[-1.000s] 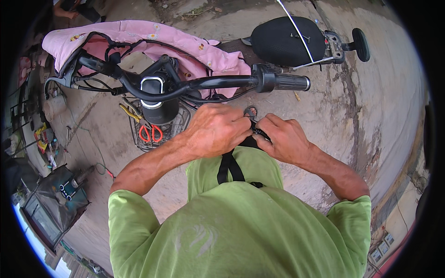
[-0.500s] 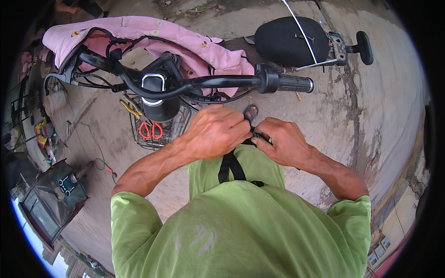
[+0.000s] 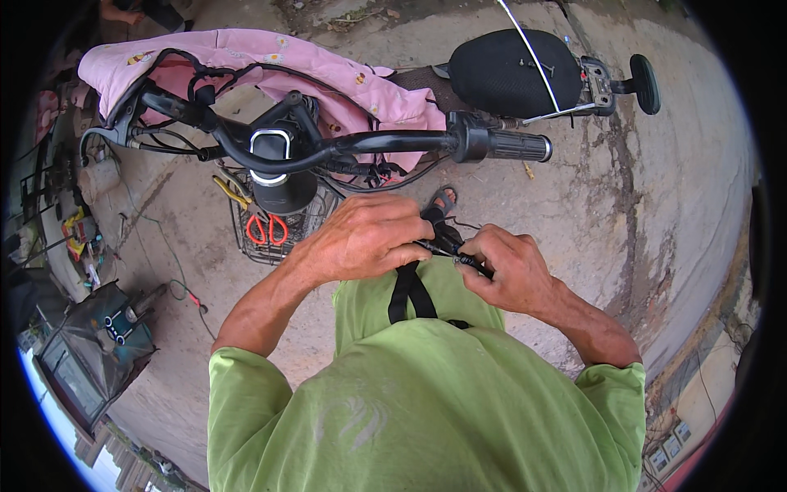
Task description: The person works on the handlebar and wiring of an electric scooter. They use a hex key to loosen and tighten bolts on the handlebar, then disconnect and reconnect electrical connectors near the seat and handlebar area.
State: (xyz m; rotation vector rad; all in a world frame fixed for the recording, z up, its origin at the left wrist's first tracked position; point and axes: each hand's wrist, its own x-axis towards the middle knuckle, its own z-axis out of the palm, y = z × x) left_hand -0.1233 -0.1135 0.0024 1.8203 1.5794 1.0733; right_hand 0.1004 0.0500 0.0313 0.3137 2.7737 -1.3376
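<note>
My left hand (image 3: 365,238) and my right hand (image 3: 500,266) meet in front of my chest, just below the black handlebar (image 3: 385,143) of an electric bike. Both pinch a thin black cable (image 3: 447,248) with a small connector end between thumb and fingers. A black strap (image 3: 407,293) hangs over my green shirt beneath the hands. The right handlebar grip (image 3: 516,148) lies just above my right hand.
A wire front basket (image 3: 283,234) holds red-handled scissors (image 3: 266,230) and yellow pliers (image 3: 232,193). A pink cloth (image 3: 246,53) drapes over the bike. A black seat (image 3: 512,70) lies at the upper right. A dark box (image 3: 94,340) with cables stands on the concrete at left.
Both hands stay together on the cable and shift slightly lower and to the right. The view tilts a little; the bike has not moved.
</note>
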